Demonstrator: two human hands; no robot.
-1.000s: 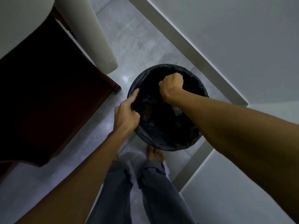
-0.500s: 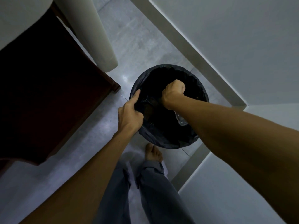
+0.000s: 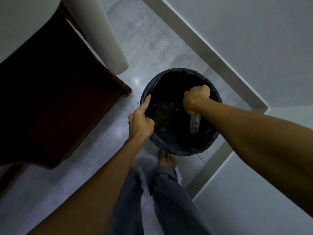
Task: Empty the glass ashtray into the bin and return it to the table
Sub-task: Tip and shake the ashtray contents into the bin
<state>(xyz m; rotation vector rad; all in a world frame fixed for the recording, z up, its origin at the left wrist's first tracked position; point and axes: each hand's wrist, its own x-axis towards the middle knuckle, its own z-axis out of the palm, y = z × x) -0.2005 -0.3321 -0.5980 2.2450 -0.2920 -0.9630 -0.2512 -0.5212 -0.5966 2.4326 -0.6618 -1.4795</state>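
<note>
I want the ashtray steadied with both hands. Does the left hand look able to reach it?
Probably yes. The left hand rests on the bin liner's near rim, and only open bin mouth separates it from the glass ashtray hanging from the right hand.

Just the one view here, the head camera, worn on the person and looking almost straight down the body, so both forearms run up from the lower edge toward the middle of the frame and the trouser legs and a bare foot [image 3: 166, 159] sit directly below. It's close in over the black-lined bin [image 3: 177, 146], which lands near the centre with the floor [image 3: 152, 48] spreading out around it (the wide lens bends the wall edges at the right). Dark wooden furniture [image 3: 50, 102] fills the left side, nearer the lens than the bin.
</note>
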